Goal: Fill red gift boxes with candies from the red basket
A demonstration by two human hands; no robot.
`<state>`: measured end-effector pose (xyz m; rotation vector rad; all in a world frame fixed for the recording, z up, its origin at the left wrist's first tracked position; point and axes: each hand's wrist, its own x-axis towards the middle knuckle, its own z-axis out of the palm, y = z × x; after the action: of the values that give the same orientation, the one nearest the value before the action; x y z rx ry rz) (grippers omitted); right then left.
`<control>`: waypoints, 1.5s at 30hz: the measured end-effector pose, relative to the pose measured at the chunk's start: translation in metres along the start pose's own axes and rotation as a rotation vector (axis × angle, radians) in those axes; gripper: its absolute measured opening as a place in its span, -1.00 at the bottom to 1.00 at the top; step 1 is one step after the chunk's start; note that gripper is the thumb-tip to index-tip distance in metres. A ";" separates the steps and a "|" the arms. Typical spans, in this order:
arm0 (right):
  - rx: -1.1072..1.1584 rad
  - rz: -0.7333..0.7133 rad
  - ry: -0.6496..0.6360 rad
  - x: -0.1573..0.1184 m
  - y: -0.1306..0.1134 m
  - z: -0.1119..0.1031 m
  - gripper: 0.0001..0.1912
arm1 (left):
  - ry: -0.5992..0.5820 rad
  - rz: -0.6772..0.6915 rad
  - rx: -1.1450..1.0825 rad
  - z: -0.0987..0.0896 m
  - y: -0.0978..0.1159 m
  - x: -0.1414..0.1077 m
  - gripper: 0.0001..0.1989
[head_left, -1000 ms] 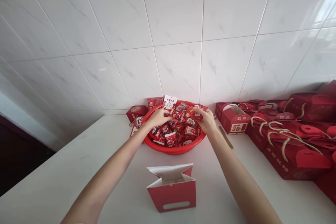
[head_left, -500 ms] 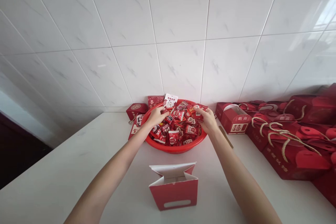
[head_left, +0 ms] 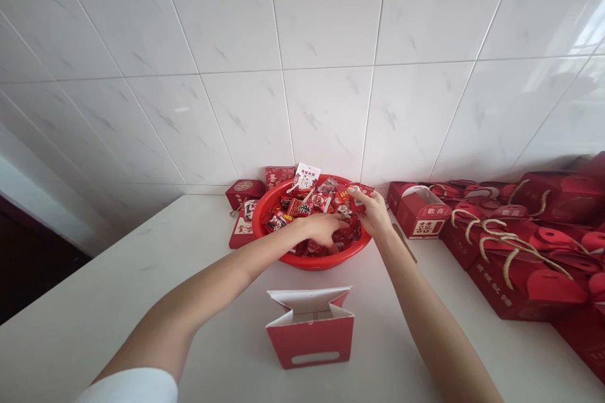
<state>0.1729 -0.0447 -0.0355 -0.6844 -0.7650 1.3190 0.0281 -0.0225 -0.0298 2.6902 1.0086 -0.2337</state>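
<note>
A red plastic basin (head_left: pixel 307 262) is heaped with wrapped candies (head_left: pixel 299 206) in mostly red packets. Over its right half reaches my left hand (head_left: pixel 322 230), fingers spread and touching the candies; their tips are partly hidden among the wrappers. My right hand (head_left: pixel 375 211), at the basin's right rim, pinches a red candy packet (head_left: pixel 360 190) between thumb and fingers. Nearer to me, an open-topped red gift box (head_left: pixel 312 341) with a white inside and a slot in its front stands upright on the table.
Red gift boxes with rope handles (head_left: pixel 501 271) crowd the right side. A smaller red box (head_left: pixel 423 211) with a window stands beside them. Behind the basin are a white card (head_left: pixel 307 176) and a hexagonal red box (head_left: pixel 244 192). A tiled wall (head_left: pixel 326 119) closes off the back.
My left hand has moved from the basin's left side to the right, across the candies, and its fingers have spread. My right hand stays by the right rim with the packet.
</note>
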 end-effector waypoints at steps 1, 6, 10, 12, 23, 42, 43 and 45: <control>0.002 -0.003 -0.008 0.000 0.000 0.000 -0.65 | -0.024 -0.001 0.011 -0.001 -0.002 0.002 -0.40; 0.006 0.000 -0.024 0.000 0.001 0.000 -0.66 | -0.085 0.002 0.075 -0.001 -0.004 0.006 -0.53; -0.003 0.001 -0.020 0.001 0.001 -0.001 -0.65 | -0.068 -0.041 0.083 0.003 0.003 0.005 -0.61; -0.011 0.008 -0.013 0.001 0.001 -0.001 -0.66 | -0.073 -0.067 0.068 0.003 0.004 0.003 -0.71; -0.043 0.026 -0.028 -0.002 -0.002 0.001 -0.66 | -0.131 -0.003 -0.103 0.001 -0.005 -0.003 -0.77; -0.044 -0.008 -0.014 -0.002 -0.004 0.002 -0.69 | 0.193 0.028 -0.562 0.005 -0.017 0.000 -0.73; -0.046 -0.009 -0.014 -0.002 -0.004 0.001 -0.69 | 0.232 0.031 -0.621 0.004 -0.018 0.000 -0.73; -0.045 -0.006 -0.018 -0.002 -0.004 0.001 -0.69 | 0.294 0.028 -0.707 0.002 -0.019 0.000 -0.71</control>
<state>0.1741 -0.0471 -0.0322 -0.7067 -0.8131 1.3071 0.0156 -0.0095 -0.0351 2.1092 0.9036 0.4570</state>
